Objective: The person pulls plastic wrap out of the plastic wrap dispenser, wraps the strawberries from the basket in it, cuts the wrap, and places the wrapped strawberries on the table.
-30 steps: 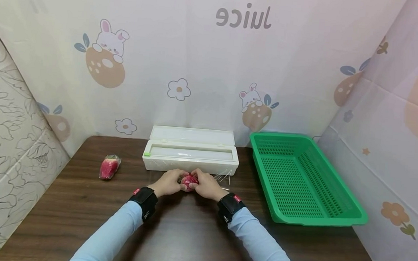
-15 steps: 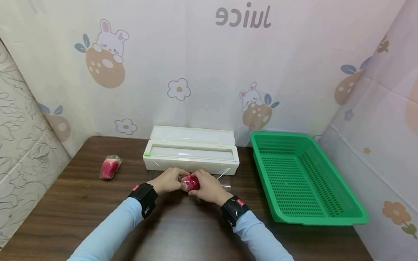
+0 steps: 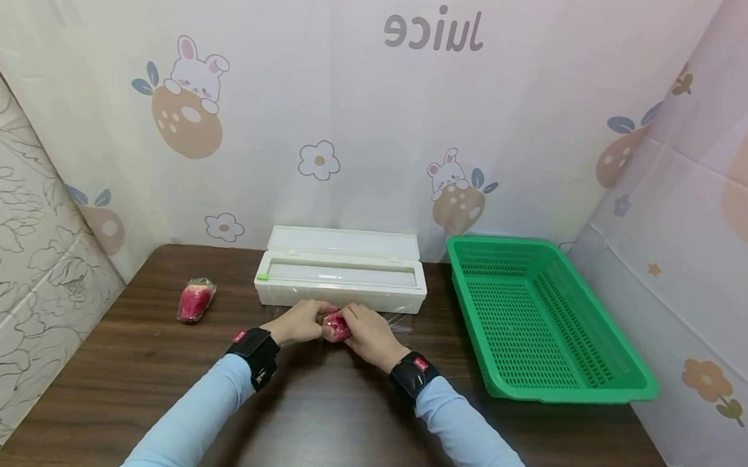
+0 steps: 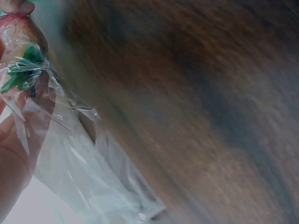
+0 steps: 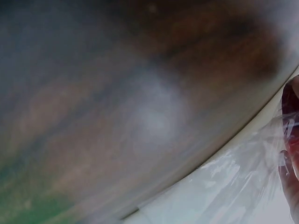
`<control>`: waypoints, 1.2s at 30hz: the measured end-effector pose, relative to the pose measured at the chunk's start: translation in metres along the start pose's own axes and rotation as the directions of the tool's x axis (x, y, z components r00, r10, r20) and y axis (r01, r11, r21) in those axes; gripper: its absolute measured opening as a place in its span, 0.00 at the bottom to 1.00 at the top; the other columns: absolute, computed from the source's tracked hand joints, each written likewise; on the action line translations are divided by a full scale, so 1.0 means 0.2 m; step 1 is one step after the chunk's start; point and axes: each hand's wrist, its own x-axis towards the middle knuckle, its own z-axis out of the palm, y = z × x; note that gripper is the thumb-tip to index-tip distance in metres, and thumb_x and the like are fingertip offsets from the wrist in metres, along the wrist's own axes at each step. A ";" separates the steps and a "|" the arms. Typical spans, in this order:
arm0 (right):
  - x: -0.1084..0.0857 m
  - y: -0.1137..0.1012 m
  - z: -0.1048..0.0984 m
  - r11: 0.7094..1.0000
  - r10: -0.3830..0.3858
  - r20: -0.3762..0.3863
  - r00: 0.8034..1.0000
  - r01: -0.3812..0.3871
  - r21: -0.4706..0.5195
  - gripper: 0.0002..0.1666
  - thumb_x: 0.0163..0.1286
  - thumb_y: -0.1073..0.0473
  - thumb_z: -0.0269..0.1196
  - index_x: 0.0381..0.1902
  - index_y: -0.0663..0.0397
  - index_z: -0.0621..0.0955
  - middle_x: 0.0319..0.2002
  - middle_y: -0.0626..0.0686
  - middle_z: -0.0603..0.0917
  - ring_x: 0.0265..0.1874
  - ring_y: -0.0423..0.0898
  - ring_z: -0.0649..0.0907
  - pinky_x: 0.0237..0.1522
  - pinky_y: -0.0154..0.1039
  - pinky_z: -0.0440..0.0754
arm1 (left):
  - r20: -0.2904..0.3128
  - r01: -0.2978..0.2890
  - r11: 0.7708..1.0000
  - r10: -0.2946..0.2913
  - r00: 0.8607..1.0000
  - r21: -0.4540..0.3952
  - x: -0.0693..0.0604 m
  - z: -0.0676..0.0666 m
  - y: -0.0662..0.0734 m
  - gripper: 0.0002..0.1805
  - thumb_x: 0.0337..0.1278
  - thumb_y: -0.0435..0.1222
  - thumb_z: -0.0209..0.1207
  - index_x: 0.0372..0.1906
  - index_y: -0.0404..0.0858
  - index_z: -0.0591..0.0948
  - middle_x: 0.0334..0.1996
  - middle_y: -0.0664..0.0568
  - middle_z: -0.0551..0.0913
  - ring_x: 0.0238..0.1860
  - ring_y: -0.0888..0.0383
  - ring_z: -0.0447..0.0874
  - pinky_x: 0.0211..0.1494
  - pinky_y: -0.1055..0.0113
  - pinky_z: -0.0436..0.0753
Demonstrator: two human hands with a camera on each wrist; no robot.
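In the head view, both hands are on a red fruit in front of the white cling film dispenser. My left hand holds its left side, while the right hand grips it from the right and above. The left wrist view shows the fruit with a green leafy top and pale skin near the leaves, covered in crinkled clear cling film. Loose film spreads beside it toward the dispenser. Only the edge of the right hand shows in the right wrist view, with film alongside.
A second red fruit, wrapped in film, lies at the table's left. A green plastic basket stands on the right. The dispenser's lid is raised at the back, close to the patterned curtain.
The fruit has turned in the hands and tilted, with less of its red face showing. The right hand has shifted slightly over it. The film by the dispenser's right end has moved a little.
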 end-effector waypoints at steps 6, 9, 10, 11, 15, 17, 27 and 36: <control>0.00 0.00 0.00 1.000 -0.001 0.012 1.000 0.001 -0.029 0.25 0.51 0.55 0.70 0.46 0.53 0.75 0.41 0.49 0.79 0.40 0.45 0.79 0.43 0.38 0.77 | -0.015 -0.029 0.998 0.030 0.999 0.054 -0.02 0.01 -0.01 0.25 0.49 0.36 0.63 0.55 0.35 0.74 0.51 0.47 0.78 0.51 0.53 0.76 0.55 0.55 0.74; 0.00 0.01 -0.01 1.000 0.013 0.003 1.000 -0.013 -0.021 0.24 0.51 0.54 0.70 0.45 0.53 0.75 0.41 0.49 0.79 0.40 0.46 0.80 0.43 0.39 0.78 | -0.042 -0.066 0.985 0.073 0.996 0.162 -0.03 0.01 0.00 0.28 0.48 0.39 0.64 0.57 0.36 0.74 0.53 0.47 0.76 0.52 0.52 0.75 0.55 0.55 0.73; 0.00 0.01 -0.01 1.000 0.020 0.001 1.000 -0.020 -0.017 0.24 0.50 0.54 0.70 0.45 0.53 0.75 0.41 0.49 0.79 0.40 0.46 0.80 0.42 0.39 0.78 | -0.056 -0.076 0.977 0.088 0.994 0.200 -0.04 0.01 0.00 0.29 0.48 0.40 0.64 0.57 0.37 0.74 0.53 0.47 0.75 0.52 0.52 0.75 0.54 0.55 0.74; 0.00 0.01 -0.01 1.000 0.028 -0.002 1.000 -0.028 -0.010 0.24 0.50 0.55 0.70 0.45 0.53 0.76 0.41 0.49 0.79 0.40 0.46 0.80 0.42 0.39 0.78 | -0.076 -0.083 0.971 0.103 0.992 0.226 -0.04 0.01 0.00 0.29 0.47 0.41 0.65 0.57 0.38 0.74 0.53 0.48 0.74 0.52 0.52 0.75 0.53 0.56 0.74; 0.00 0.01 -0.01 0.997 0.068 0.014 0.998 -0.068 0.031 0.24 0.51 0.55 0.70 0.45 0.53 0.75 0.42 0.50 0.79 0.41 0.46 0.80 0.42 0.39 0.79 | -0.133 -0.145 0.949 0.188 0.973 0.279 -0.06 0.01 0.01 0.29 0.43 0.40 0.68 0.55 0.39 0.75 0.52 0.51 0.75 0.52 0.54 0.75 0.53 0.58 0.75; -0.01 0.01 -0.01 0.995 0.085 0.029 0.996 -0.087 0.052 0.24 0.52 0.55 0.70 0.46 0.54 0.75 0.42 0.50 0.79 0.41 0.46 0.80 0.42 0.40 0.79 | -0.135 -0.184 0.942 0.228 0.964 0.280 -0.06 0.02 0.00 0.29 0.41 0.38 0.69 0.54 0.39 0.76 0.50 0.52 0.75 0.52 0.55 0.75 0.54 0.59 0.74; 0.00 0.02 0.02 0.988 0.108 0.035 0.994 -0.111 0.106 0.24 0.50 0.58 0.70 0.45 0.56 0.76 0.42 0.51 0.80 0.45 0.47 0.78 0.48 0.41 0.76 | -0.191 -0.191 0.942 0.249 0.949 0.277 -0.03 0.08 -0.04 0.26 0.36 0.32 0.71 0.48 0.39 0.77 0.45 0.53 0.76 0.46 0.59 0.76 0.51 0.62 0.75; 0.01 0.03 0.02 0.969 0.165 0.088 0.982 -0.178 0.171 0.25 0.49 0.57 0.71 0.46 0.55 0.77 0.43 0.51 0.82 0.44 0.48 0.80 0.47 0.43 0.75 | -0.209 -0.134 0.962 0.185 0.960 0.237 -0.01 0.09 -0.03 0.24 0.37 0.34 0.71 0.46 0.38 0.77 0.43 0.51 0.78 0.43 0.57 0.76 0.48 0.62 0.76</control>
